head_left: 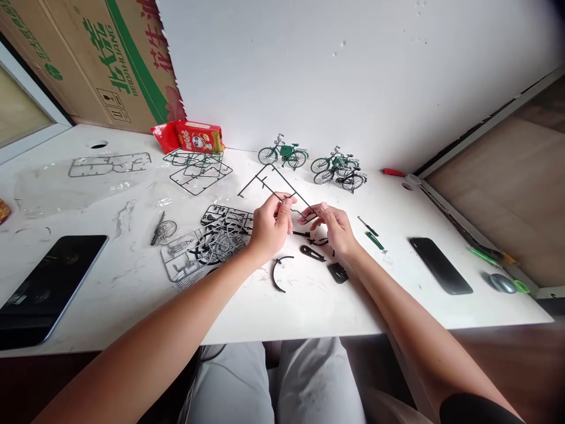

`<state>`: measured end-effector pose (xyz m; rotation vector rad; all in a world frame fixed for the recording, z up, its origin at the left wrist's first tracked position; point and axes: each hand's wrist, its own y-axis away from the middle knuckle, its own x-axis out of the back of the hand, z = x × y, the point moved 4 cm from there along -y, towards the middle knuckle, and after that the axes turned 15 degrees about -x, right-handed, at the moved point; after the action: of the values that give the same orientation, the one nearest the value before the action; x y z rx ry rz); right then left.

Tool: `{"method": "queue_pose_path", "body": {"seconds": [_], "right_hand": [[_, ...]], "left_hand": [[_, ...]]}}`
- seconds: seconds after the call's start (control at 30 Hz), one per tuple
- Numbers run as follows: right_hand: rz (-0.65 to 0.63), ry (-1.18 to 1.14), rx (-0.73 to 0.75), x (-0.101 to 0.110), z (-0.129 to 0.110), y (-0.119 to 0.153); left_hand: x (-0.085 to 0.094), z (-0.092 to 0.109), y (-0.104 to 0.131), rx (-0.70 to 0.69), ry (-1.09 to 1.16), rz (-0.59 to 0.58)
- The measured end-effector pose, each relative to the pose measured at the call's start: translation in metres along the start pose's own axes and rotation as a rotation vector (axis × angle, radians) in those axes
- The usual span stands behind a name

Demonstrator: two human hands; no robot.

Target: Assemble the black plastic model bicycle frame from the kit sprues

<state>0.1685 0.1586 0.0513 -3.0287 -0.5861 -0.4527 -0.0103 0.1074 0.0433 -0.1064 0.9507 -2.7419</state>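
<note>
Between my two hands, a thin black plastic sprue frame (285,175) is held tilted above the table. My left hand (272,222) is closed on its lower left part, thumb against fingers. At the frame's right end, my right hand (333,227) pinches it between thumb and fingertips. Below my hands lie loose black model parts: a curved mudguard (278,275), a long chain-guard-like piece (312,254) and a small black rack-like part (338,272). Left of my left hand is a pile of grey and black sprues with spoked wheels (220,241).
Assembled model bicycles (283,153) stand by the wall. Green sprues (198,171) lie before a red snack box (200,136). A tablet (53,288) is at left, a phone (440,265) at right. A green-handled tool (375,240) and red cutter (392,172) lie rightward.
</note>
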Motion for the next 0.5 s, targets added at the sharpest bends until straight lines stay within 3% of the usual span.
{"method": "queue_pose_path", "body": {"seconds": [0.17,0.3,0.5], "right_hand": [[-0.012,0.019,0.047,0.006,0.003,-0.002],[0.007,0.032,0.046,0.009,0.008,-0.003],[0.031,0.094,0.067,0.006,0.006,0.0]], "left_hand": [[-0.002,0.009,0.001,-0.009,-0.005,-0.039],[-0.001,0.014,0.001,-0.027,-0.016,-0.002],[0.0,-0.001,-0.001,0.142,0.074,0.045]]}}
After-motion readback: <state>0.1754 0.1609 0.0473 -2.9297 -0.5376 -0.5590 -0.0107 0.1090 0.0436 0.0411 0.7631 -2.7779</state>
